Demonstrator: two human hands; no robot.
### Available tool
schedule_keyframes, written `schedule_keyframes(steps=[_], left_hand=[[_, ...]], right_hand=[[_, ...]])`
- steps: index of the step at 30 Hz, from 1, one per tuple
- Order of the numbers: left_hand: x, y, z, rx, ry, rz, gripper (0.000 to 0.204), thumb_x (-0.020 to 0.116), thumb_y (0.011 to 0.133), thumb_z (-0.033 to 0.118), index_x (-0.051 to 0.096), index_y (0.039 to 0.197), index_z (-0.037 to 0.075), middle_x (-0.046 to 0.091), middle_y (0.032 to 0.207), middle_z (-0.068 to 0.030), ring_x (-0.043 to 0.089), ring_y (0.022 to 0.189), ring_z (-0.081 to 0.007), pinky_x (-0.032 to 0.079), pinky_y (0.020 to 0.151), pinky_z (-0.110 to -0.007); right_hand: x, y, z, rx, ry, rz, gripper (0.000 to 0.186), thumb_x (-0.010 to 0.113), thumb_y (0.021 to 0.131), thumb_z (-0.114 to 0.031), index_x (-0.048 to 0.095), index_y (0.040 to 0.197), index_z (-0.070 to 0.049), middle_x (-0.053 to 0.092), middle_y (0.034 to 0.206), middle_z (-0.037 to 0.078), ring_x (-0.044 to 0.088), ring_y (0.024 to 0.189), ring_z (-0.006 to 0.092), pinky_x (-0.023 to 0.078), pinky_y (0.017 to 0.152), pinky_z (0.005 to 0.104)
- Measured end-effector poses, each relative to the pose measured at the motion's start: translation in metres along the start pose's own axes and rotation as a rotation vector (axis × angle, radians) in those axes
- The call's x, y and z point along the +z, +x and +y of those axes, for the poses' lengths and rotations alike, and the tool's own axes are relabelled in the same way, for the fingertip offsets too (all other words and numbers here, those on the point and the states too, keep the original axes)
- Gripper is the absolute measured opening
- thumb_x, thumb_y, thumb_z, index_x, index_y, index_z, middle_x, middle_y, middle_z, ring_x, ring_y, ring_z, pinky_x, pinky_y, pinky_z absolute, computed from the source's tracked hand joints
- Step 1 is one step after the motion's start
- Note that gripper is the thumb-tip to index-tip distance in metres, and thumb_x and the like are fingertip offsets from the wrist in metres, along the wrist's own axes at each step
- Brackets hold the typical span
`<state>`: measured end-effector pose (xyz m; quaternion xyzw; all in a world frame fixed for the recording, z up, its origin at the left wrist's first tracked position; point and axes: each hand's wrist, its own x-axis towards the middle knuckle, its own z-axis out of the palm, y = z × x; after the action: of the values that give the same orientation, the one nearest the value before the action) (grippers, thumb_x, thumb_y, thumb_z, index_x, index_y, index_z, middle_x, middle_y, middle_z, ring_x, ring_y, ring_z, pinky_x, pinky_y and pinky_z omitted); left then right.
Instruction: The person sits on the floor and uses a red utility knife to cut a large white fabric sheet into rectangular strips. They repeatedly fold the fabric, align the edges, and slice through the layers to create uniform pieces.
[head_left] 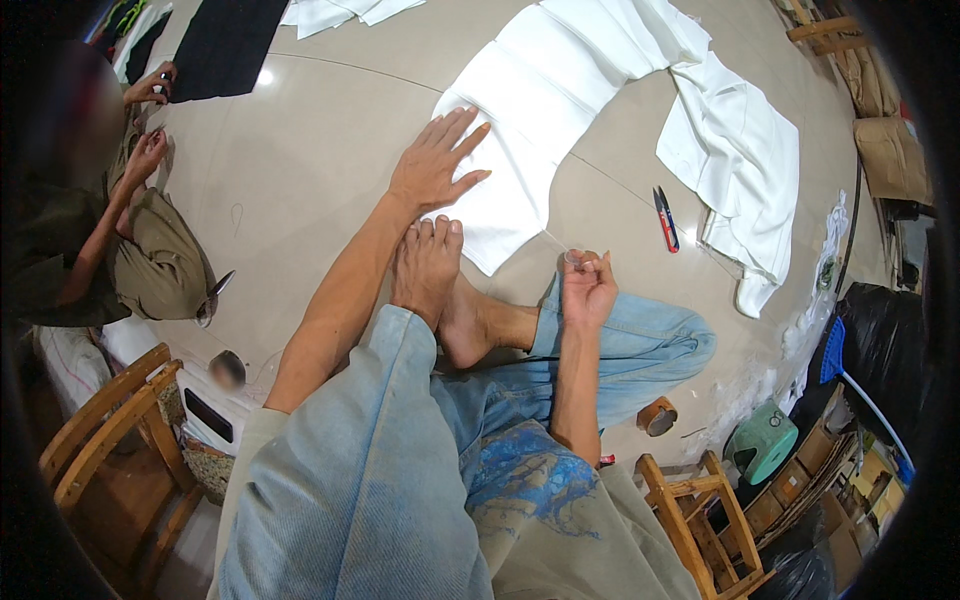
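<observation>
**On a glossy beige tiled floor [330,130], smooth white cloth [540,100] lies under a spread left hand [435,165]**

Seated low in faded light-blue denim trousers [400,470], a person presses the left hand flat on the near left edge of the cloth, fingers fanned open, gripping nothing. The right hand [588,290], palm up with fingers curled in, pinches a thin pale thread [556,242] that runs to the cloth's near right corner; anything else at those fingertips is too small to make out. Bare toes [437,228] rest at the cloth's near edge, beside the left wrist. The cloth stretches away from the feet and curves right toward a rumpled white fabric heap [735,160]; whether the two are one piece cannot be told. Between them and the right hand lie small red-and-dark-blue thread snips [666,222]. At far left, a co-worker's raised hand [150,85] touches the edge of a flat black cloth panel [228,50]. A brown tape roll [657,416] sits near the right knee, with a wooden stool [655,485] behind it.
</observation>
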<state>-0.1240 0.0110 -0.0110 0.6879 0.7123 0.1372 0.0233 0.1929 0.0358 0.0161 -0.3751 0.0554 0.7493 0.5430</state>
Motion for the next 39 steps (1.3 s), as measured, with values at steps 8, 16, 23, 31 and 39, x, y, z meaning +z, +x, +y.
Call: schedule_keyframes(steps=[8, 16, 23, 31, 39], left_hand=[[0.0, 0.0, -0.001, 0.009, -0.014, 0.001, 0.072, 0.047, 0.102, 0.061, 0.035, 0.161, 0.022, 0.03, 0.168, -0.008, 0.03, 0.154, -0.0273, 0.024, 0.128, -0.044], [0.003, 0.003, -0.009, 0.013, -0.02, -0.026, 0.078, 0.047, 0.102, 0.059, 0.027, 0.164, 0.017, 0.023, 0.171, -0.0096, 0.02, 0.157, -0.0315, 0.016, 0.129, -0.05], [-0.039, -0.014, -0.072, 0.129, 0.116, -0.014, 0.082, 0.049, 0.103, 0.054, 0.021, 0.164, 0.006, 0.015, 0.172, -0.0148, 0.012, 0.159, -0.0339, 0.01, 0.128, -0.053], [-0.03, -0.089, -0.022, -0.521, -0.115, 0.042, 0.085, 0.053, 0.102, 0.055, 0.022, 0.163, 0.004, 0.015, 0.17, -0.0225, 0.01, 0.157, -0.0448, 0.008, 0.123, -0.065], [-0.035, -0.117, -0.092, -0.312, -0.007, -0.046, 0.089, 0.058, 0.098, 0.06, 0.029, 0.161, 0.003, 0.024, 0.167, -0.0231, 0.02, 0.155, -0.043, 0.016, 0.125, -0.058]], right_hand=[[-0.032, -0.003, -0.067, -0.047, -0.125, -0.134, 0.004, 0.056, 0.097, 0.0, 0.053, 0.098, -0.001, 0.055, 0.079, 0.008, 0.057, 0.081, 0.0226, 0.05, 0.096, 0.0434], [-0.091, 0.018, -0.45, -0.877, -0.744, 0.061, 0.026, 0.06, 0.099, -0.021, 0.066, 0.097, 0.004, 0.07, 0.095, 0.014, 0.067, 0.097, 0.0284, 0.05, 0.101, 0.0422], [-0.187, 0.016, -0.546, -0.514, -2.283, 0.392, 0.027, 0.057, 0.101, -0.019, 0.05, 0.114, 0.003, 0.07, 0.099, 0.019, 0.074, 0.091, 0.0318, 0.06, 0.074, 0.0409], [-0.171, 0.018, -0.439, -0.356, -1.967, 0.551, 0.044, 0.06, 0.097, -0.011, 0.039, 0.132, 0.008, 0.068, 0.11, 0.02, 0.075, 0.089, 0.0271, 0.062, 0.074, 0.0382], [-0.165, 0.021, -0.506, -0.363, -1.788, 0.221, 0.031, 0.059, 0.103, -0.019, 0.055, 0.122, 0.005, 0.07, 0.111, 0.02, 0.073, 0.076, 0.0223, 0.059, 0.075, 0.0311]])
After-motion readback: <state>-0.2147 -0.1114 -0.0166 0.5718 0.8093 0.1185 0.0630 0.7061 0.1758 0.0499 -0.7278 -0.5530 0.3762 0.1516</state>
